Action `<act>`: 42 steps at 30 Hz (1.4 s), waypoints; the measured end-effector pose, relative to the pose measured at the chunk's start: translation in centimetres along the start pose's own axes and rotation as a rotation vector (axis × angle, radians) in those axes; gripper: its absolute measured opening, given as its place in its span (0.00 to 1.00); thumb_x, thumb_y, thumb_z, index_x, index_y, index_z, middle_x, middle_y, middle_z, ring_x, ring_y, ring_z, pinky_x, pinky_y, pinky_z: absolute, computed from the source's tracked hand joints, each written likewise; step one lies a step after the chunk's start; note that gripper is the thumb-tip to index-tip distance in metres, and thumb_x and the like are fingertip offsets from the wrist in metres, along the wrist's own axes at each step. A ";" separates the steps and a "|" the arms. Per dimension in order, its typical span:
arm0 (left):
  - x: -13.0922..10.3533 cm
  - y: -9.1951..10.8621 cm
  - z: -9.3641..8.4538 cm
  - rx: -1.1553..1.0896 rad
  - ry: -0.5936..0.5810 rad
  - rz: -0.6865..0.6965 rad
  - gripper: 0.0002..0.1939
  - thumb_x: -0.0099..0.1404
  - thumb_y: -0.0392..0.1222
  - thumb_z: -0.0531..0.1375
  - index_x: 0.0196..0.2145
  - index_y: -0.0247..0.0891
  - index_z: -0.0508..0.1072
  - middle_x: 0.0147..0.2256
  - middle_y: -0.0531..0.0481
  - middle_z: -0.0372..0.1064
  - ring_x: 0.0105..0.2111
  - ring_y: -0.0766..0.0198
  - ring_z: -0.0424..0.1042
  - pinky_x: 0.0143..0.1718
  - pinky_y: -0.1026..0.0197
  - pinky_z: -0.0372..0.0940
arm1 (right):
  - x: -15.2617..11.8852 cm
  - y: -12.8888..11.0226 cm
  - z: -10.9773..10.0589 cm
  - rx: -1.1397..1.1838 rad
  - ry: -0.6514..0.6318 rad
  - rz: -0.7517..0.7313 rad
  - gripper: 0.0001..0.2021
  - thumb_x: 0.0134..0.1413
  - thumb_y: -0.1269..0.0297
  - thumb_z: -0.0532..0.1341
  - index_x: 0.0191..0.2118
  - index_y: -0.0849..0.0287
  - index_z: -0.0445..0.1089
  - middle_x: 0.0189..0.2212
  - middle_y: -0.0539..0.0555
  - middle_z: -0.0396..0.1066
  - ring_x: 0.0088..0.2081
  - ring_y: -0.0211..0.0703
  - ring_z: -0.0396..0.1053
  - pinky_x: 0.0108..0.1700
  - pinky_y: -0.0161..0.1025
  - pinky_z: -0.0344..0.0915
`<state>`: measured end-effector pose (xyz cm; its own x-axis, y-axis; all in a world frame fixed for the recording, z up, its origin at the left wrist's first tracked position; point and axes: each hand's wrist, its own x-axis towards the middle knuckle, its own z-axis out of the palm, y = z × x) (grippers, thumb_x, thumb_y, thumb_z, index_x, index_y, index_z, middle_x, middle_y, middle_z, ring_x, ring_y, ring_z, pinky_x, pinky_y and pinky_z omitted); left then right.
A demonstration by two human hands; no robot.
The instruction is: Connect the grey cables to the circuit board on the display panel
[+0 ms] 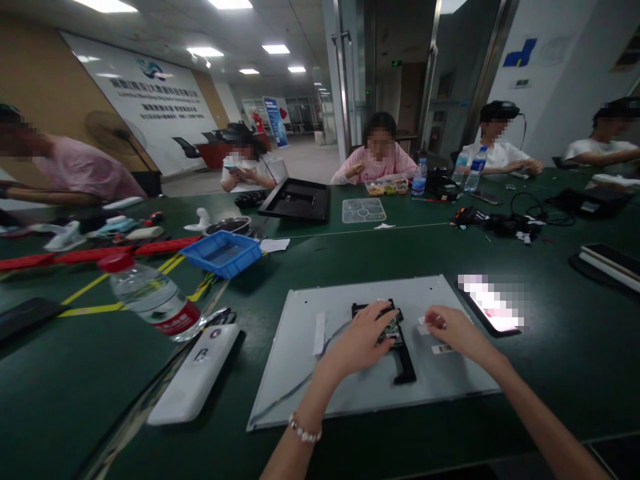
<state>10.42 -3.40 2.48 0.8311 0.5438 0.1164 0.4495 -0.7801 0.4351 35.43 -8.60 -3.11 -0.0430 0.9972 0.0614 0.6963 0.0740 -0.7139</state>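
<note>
Centrally, on a dark green counter (400,257), a pale flat panel (350,403), long axis running left to right. Across the middle of the panel, a black bracket (407,367) with a small green circuit board (394,331), both partly covered by the left hand (364,337). Long axis of the bracket: far to near, slanting rightward toward the near end, with a short foot turned left.

Left hand: comes in from the bracket's left, palm down, fingers spread over board and bracket, touching. Cannot tell how firmly. Right hand (450,325): just right of the bracket, apart from it, above the panel's right part, fingertips drawn together, apparently pinching a small pale piece (425,325), too small to identify. Of the two hands, the left nearer to bracket and board, directly on them; just below the right, a white label (442,349) flat on the panel.

Left of the bracket, a white strip (319,333) and a thin grey cable (285,398) trailing to the near left corner. Just beyond the panel's right edge, a lit phone (493,307). Off to the left, a white device (195,380), a red-capped water bottle (160,300) and, farther back, a blue tray (243,262).
</note>
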 end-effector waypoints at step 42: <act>-0.6 1.5 2.4 0.097 0.189 -0.044 0.17 0.65 0.30 0.48 0.50 0.41 0.63 0.51 0.47 0.59 0.55 0.58 0.56 0.56 0.51 0.55 | -0.7 -2.9 2.2 0.062 -0.036 -0.155 0.15 0.49 0.72 0.56 0.43 0.54 0.70 0.40 0.53 0.69 0.35 0.41 0.68 0.39 0.40 0.66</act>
<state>11.36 -5.65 0.91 0.7377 0.6194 0.2686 0.5212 -0.7754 0.3565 31.81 -9.53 -2.60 -0.1730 0.9734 0.1503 0.6341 0.2268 -0.7392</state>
